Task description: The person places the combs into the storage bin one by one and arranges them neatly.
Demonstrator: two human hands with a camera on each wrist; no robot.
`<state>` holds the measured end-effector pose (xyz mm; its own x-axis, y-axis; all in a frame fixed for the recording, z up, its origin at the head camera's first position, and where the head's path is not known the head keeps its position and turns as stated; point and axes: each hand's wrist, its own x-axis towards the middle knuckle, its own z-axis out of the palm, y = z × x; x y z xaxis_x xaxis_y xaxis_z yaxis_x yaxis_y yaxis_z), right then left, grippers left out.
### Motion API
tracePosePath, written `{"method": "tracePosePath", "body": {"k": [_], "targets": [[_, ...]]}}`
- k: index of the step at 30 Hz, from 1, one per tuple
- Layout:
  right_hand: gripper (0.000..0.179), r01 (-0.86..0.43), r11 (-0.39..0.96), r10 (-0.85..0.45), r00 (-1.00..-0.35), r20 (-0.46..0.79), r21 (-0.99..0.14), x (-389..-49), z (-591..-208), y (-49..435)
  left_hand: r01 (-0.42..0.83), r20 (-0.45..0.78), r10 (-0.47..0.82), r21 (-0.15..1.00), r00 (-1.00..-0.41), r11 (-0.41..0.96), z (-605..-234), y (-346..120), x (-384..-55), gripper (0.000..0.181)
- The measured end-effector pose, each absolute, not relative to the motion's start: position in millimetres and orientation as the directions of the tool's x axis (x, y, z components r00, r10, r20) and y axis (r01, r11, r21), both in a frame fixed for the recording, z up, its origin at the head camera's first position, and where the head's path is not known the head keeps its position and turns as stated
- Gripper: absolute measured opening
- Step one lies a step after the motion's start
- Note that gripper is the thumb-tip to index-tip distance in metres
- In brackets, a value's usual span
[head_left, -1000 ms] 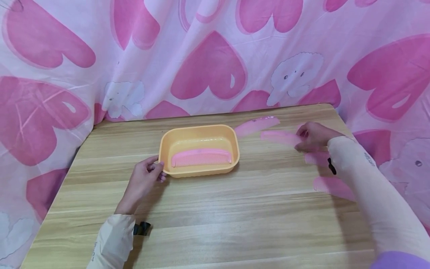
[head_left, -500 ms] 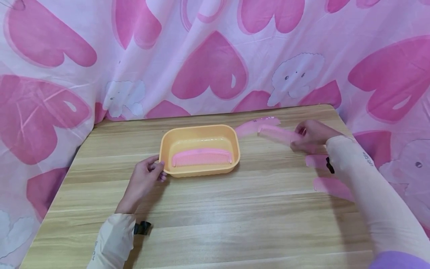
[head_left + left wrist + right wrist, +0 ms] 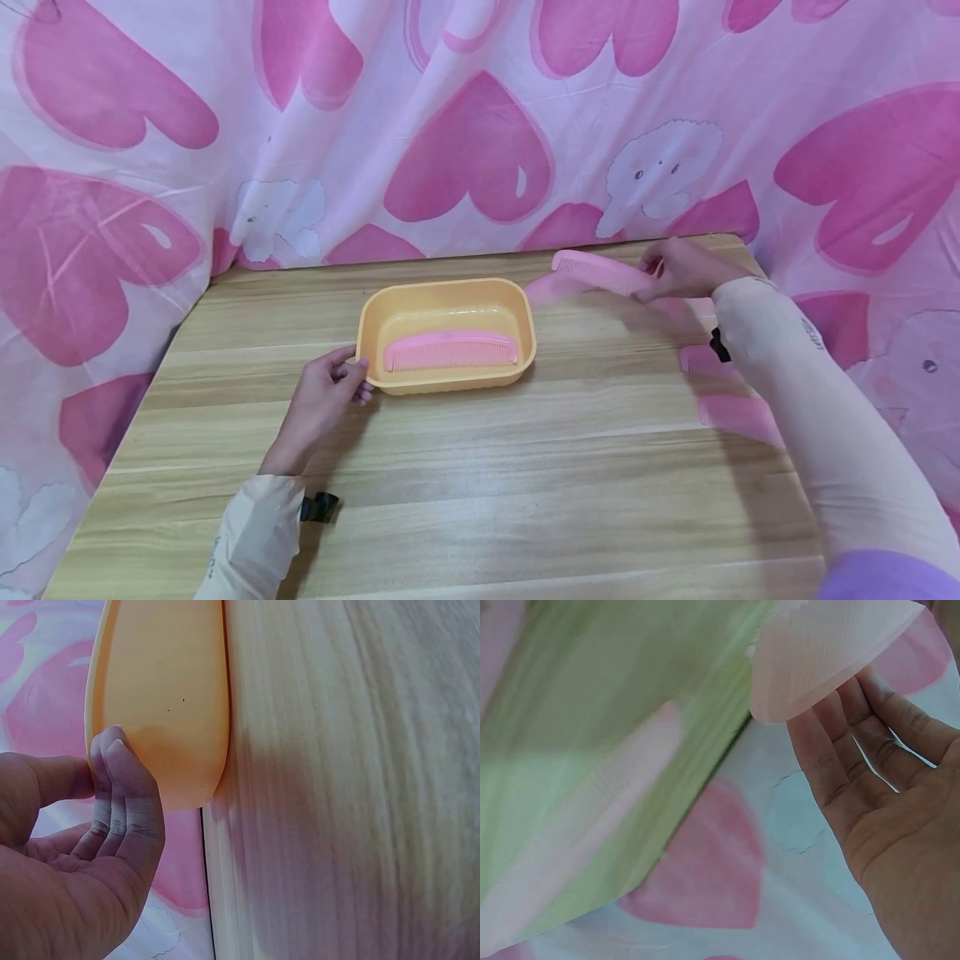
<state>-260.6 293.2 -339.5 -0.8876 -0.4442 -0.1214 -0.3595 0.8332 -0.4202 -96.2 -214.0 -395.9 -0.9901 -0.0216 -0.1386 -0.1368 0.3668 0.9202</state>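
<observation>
At the left end of a yellow plastic basin point(image 3: 446, 389), my left hand point(image 3: 322, 400) pinches the rim between thumb and fingers. The left wrist view shows this grip on the basin wall point(image 3: 169, 697) from close by. Inside the basin lies a pink comb point(image 3: 450, 350), teeth toward me. My right hand point(image 3: 686, 268) holds another pink comb point(image 3: 600, 271) by one end, raised off the table and tilted, with its free end pointing left. In the right wrist view the held comb point(image 3: 810, 667) rests against the fingertips, partly out of frame.
More pink combs lie on the wooden table point(image 3: 465, 500): one comb point(image 3: 551, 289) behind the held one, one point(image 3: 686, 308) below the right hand, and two by the right sleeve, a nearer comb point(image 3: 738, 417) and a farther comb point(image 3: 705, 361). A heart-patterned curtain point(image 3: 465, 150) hangs behind.
My right hand has lifted its comb off the table and moved it up and slightly away, uncovering a comb beneath. The left hand and the basin have stayed put.
</observation>
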Motion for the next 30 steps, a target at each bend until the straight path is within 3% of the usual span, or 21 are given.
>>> {"method": "tracePosePath", "body": {"k": [8, 23, 30], "targets": [[0.028, -0.44, 0.797, -0.513, -0.855, -0.079, -0.414, -261.9, -322.5, 257.1, -0.142, -0.145, -0.021, 0.918, -0.989, 0.37, -395.2, -213.6, -96.1, 0.044], [0.043, -0.5, 0.785, -0.572, -0.812, -0.117, -0.366, -260.7, -304.3, 172.5, -0.138, -0.139, -0.022, 0.926, -0.99, 0.35, -396.9, -213.9, -96.0, 0.042], [0.043, -0.628, 0.718, -0.668, -0.743, -0.042, -0.301, -255.9, -300.7, 141.1, -0.16, -0.163, -0.021, 0.922, -0.986, 0.353, -394.9, -214.9, -96.6, 0.043]]}}
